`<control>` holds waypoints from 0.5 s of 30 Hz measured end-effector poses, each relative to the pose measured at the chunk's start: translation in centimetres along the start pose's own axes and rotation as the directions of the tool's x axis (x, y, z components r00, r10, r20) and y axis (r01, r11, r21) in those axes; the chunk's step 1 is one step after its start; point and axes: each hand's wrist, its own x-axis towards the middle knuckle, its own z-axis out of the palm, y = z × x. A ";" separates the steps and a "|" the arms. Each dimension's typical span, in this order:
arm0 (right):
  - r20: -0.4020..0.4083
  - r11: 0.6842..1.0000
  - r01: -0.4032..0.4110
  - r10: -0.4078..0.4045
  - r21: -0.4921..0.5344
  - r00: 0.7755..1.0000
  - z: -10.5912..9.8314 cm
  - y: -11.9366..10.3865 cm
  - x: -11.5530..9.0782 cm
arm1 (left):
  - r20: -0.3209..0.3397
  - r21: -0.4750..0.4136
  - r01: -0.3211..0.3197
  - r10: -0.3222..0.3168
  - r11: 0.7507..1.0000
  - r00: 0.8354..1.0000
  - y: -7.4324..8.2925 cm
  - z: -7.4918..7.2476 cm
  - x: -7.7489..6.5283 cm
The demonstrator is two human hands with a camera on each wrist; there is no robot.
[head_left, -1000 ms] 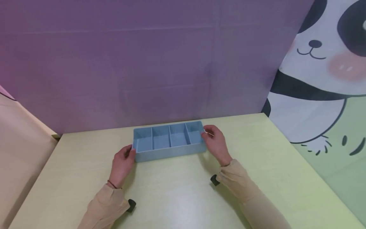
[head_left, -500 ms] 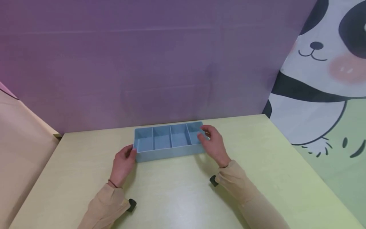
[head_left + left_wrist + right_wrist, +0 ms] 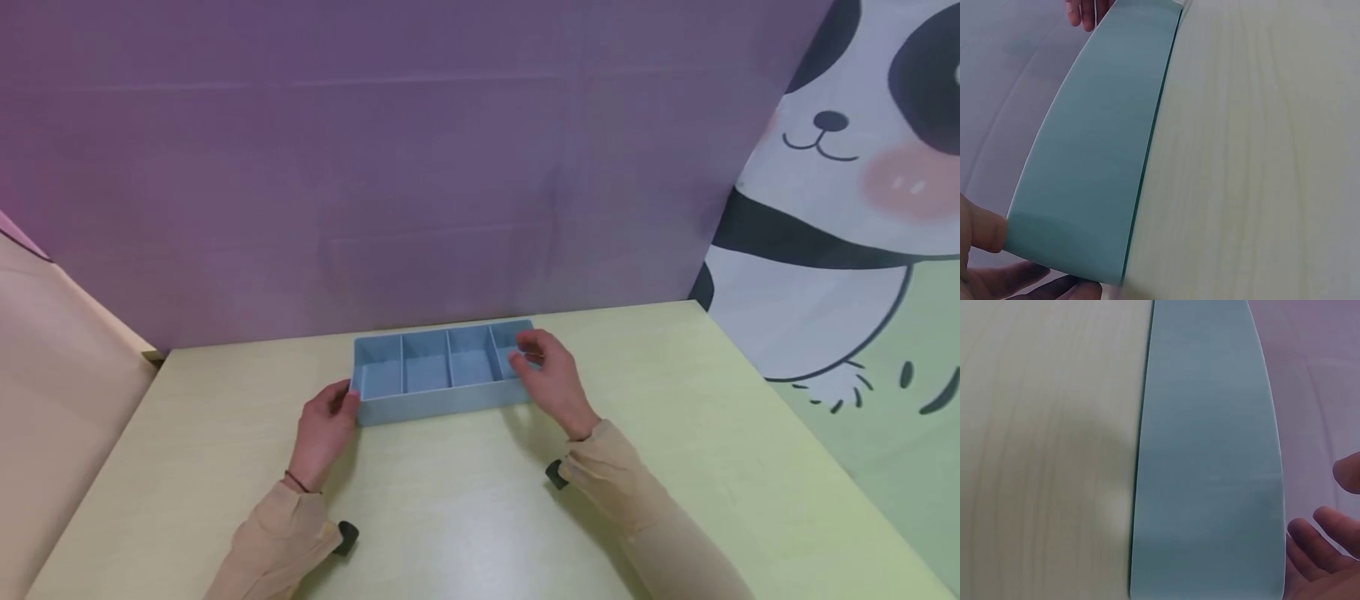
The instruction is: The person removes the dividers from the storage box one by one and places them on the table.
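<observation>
A light blue divided organizer box [image 3: 438,404] with several compartments in a row stands near the table's back edge; no objects show inside it. My left hand [image 3: 322,425] holds its left end, the thumb at the front corner. In the left wrist view the thumb [image 3: 988,228] meets the rim and the fingertips lie along the end wall. My right hand [image 3: 555,379] is over the box's right end, hiding part of the last compartment. Its thumb [image 3: 1349,472] and fingers [image 3: 1322,547] are apart, with nothing between them, in the right wrist view.
The pale wooden table [image 3: 450,517] carries the box. Behind it rises a purple cloth backdrop [image 3: 450,167]. A panda-printed cloth [image 3: 810,317] borders the right side, a pale pink one [image 3: 60,400] the left. Black devices [image 3: 345,538] sit at both wrists.
My right hand has let go of the box's right end and moved left over the last compartment, fingers parted from the wall. The left hand and the box stay in place.
</observation>
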 end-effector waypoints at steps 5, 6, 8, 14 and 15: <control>0.006 0.998 0.003 -0.002 -0.062 1.000 0.4 0.1 0.1 | -0.011 -0.007 -0.027 0.027 1.000 1.000 -0.1 0.0 0.0; 0.006 0.997 -0.003 0.003 -0.077 1.000 0.4 0.0 0.1 | -0.014 -0.005 -0.032 0.032 0.999 0.999 -0.1 -0.1 0.0; 0.004 0.995 -0.015 0.015 -0.099 1.000 0.5 0.0 0.2 | -0.015 -0.005 -0.033 0.033 0.999 0.999 -0.1 -0.1 0.0; 0.000 0.991 -0.043 0.043 -0.124 0.999 0.9 -0.1 0.6 | -0.013 -0.015 -0.030 0.030 0.999 0.999 0.0 -0.1 0.0; 0.001 0.991 -0.045 0.046 -0.125 0.999 0.9 -0.2 0.7 | -0.012 -0.016 -0.031 0.030 0.999 0.999 0.0 -0.1 0.0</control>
